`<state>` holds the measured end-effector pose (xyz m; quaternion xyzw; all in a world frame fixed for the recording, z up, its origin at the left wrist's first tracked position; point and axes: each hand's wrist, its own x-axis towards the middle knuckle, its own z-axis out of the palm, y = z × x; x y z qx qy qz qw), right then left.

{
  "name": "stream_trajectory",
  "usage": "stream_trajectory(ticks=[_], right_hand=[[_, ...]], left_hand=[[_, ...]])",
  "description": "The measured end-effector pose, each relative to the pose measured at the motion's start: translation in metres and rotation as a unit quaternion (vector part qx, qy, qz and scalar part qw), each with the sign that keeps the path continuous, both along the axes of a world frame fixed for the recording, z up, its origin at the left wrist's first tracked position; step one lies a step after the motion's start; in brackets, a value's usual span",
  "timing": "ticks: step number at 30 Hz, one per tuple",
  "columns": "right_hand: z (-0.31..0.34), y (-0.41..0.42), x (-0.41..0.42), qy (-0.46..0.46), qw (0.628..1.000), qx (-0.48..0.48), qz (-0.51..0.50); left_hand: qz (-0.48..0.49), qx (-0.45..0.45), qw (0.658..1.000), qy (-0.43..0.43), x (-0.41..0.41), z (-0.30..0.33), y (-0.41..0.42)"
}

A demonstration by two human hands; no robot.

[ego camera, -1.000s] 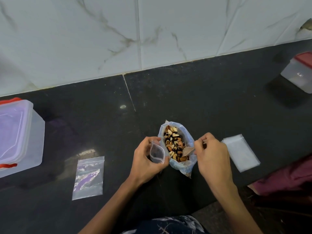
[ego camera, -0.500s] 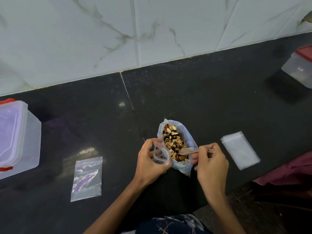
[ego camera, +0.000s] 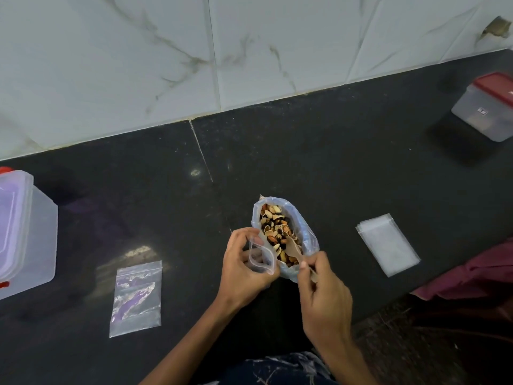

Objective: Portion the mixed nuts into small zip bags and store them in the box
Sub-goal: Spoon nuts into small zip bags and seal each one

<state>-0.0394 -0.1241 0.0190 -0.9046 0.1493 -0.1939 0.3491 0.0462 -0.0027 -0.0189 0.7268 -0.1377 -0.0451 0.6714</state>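
Centrally, left hand (ego camera: 244,269) pinched an open small zip bag (ego camera: 261,258) | right hand (ego camera: 323,294) gripped a spoon (ego camera: 294,251) dipped into the nut bag (ego camera: 286,234) on the dark counter (ego camera: 333,168) | flat zip bag (ego camera: 136,298) left, box (ego camera: 26,232) beyond | bag stack (ego camera: 387,244) right | red-lidded container (ego camera: 490,105) far right.

no legible text. a small white label on the red-lidded container (ego camera: 487,111) carries dark marks, too small to read.
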Motion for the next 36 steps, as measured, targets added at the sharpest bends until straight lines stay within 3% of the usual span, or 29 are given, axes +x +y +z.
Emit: stream_trajectory(ticks=[3, 8, 14, 15, 17, 19, 21, 24, 26, 28, 31, 36], right_hand=[[-0.005, -0.002, -0.005, 0.008, 0.998, -0.059, 0.016], [0.000, -0.003, 0.003, 0.009, 0.974, 0.223, -0.051], [0.007, 0.007, 0.010, 0.060, 0.927, 0.349, -0.120], [0.009, 0.010, 0.009, 0.080, 0.940, 0.314, -0.110], [0.013, 0.014, 0.007, 0.137, 0.977, 0.151, -0.056], [0.019, 0.017, 0.008, 0.179, 0.984, -0.010, -0.009], [0.022, 0.016, 0.012, 0.185, 0.983, -0.013, -0.002], [0.014, 0.011, 0.018, 0.135, 0.966, 0.213, -0.057], [0.012, 0.009, 0.020, 0.108, 0.921, 0.362, -0.099], [0.012, 0.008, 0.020, 0.107, 0.877, 0.449, -0.132], [0.016, 0.007, 0.018, 0.101, 0.844, 0.499, -0.171], [0.017, 0.005, 0.012, 0.083, 0.851, 0.488, -0.173]], left_hand=[[0.006, -0.002, 1.000, -0.013, 0.000, 0.000, -0.001], [-0.002, 0.022, 0.999, -0.023, 0.005, -0.002, 0.000], [-0.007, 0.029, 0.999, -0.014, 0.009, -0.003, 0.001], [-0.011, 0.029, 0.999, -0.013, 0.008, -0.002, 0.001], [-0.018, 0.023, 1.000, -0.008, 0.006, -0.001, 0.000], [-0.015, 0.014, 1.000, -0.003, 0.005, -0.002, -0.001], [-0.012, 0.015, 1.000, -0.002, 0.006, -0.003, -0.001], [-0.016, 0.022, 1.000, -0.006, 0.008, -0.001, -0.001], [-0.021, 0.023, 0.999, -0.009, 0.008, 0.002, -0.001], [-0.019, 0.022, 1.000, -0.010, 0.007, 0.005, -0.001], [-0.006, 0.016, 1.000, -0.008, 0.005, 0.007, 0.000], [0.000, 0.012, 1.000, 0.001, 0.001, 0.012, 0.007]])
